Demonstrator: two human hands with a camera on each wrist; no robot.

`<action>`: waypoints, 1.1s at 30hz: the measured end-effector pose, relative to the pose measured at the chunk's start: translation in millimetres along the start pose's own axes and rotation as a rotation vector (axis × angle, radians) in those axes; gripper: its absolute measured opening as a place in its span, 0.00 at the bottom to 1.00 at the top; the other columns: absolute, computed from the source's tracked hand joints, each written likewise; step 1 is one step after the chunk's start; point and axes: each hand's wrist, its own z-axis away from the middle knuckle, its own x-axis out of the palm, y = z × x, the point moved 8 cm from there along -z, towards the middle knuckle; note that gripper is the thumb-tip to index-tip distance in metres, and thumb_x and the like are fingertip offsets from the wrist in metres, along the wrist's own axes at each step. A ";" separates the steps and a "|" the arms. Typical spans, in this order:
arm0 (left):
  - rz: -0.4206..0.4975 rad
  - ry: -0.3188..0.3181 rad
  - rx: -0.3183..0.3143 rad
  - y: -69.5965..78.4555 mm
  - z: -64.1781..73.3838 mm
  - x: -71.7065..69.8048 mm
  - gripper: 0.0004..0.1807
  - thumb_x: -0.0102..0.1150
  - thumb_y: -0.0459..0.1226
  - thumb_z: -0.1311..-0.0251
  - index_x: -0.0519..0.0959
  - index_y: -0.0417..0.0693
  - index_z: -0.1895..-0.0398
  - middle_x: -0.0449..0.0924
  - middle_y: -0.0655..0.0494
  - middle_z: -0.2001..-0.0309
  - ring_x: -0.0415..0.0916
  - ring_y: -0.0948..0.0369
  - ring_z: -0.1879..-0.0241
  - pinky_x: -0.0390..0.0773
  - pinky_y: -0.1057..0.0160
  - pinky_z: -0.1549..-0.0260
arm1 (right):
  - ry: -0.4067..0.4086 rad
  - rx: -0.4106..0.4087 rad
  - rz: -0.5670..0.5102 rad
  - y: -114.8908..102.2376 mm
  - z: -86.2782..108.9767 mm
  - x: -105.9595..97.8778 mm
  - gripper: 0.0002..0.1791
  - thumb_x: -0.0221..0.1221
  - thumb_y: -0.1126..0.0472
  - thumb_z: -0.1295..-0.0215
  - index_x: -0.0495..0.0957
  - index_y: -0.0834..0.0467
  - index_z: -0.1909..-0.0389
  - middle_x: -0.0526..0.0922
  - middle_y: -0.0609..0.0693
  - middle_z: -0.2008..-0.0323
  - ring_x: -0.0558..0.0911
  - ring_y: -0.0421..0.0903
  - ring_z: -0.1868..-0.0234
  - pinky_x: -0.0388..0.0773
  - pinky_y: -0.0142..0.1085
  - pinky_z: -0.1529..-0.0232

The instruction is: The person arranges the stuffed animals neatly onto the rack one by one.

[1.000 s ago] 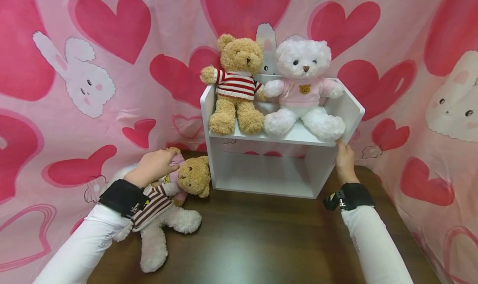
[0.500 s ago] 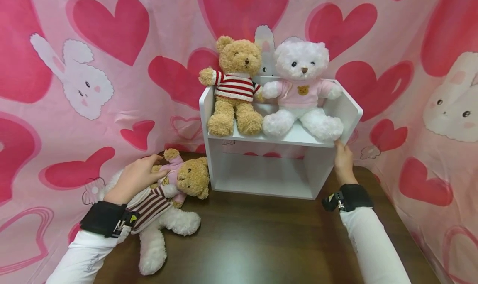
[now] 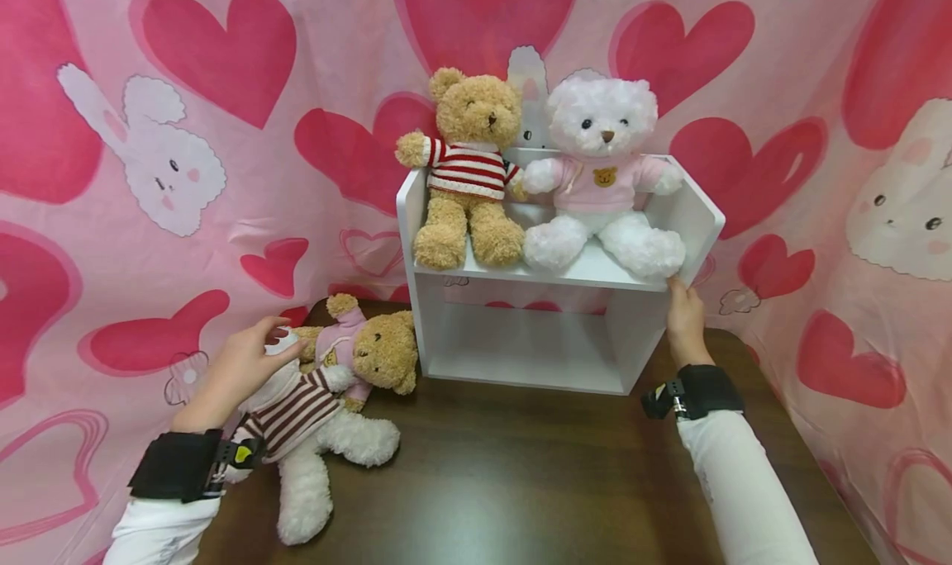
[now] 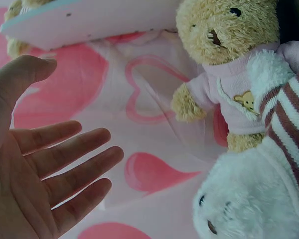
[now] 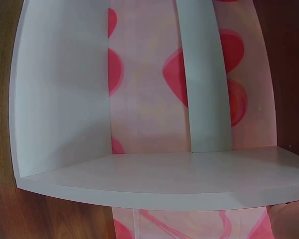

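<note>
My left hand (image 3: 236, 371) hovers with spread fingers by the head of a white teddy bear (image 3: 299, 412) in a brown-striped sweater, lying on the table. In the left wrist view the palm holds nothing, and the bear's head is off to the right. Behind it, a tan teddy bear (image 3: 383, 352) in a pink hoodie lies against the shelf's left side. My right hand (image 3: 686, 325) grips the right side panel of the white shelf (image 3: 550, 281), just below its upper board. Only a bit of that hand shows in the right wrist view.
Seated on the upper board are a tan bear (image 3: 468, 173) in a red-striped sweater and a white bear (image 3: 604, 177) in a pink top. The brown wooden table (image 3: 476, 466) extends in front. A pink heart-print cloth (image 3: 357, 45) hangs behind and at the sides.
My left hand has moved left and toward me, away from the tan bear in the pink hoodie, uncovering its arm and body. The right hand stays at the shelf.
</note>
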 end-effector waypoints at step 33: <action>0.185 -0.071 -0.607 -111.0 71.9 42.3 0.44 0.44 0.58 0.40 0.60 0.19 0.43 0.62 0.22 0.46 0.63 0.34 0.49 0.68 0.42 0.54 | -0.037 0.046 -0.049 1.4 1.6 2.8 0.37 0.36 0.42 0.33 0.53 0.66 0.33 0.52 0.57 0.32 0.50 0.53 0.32 0.44 0.45 0.33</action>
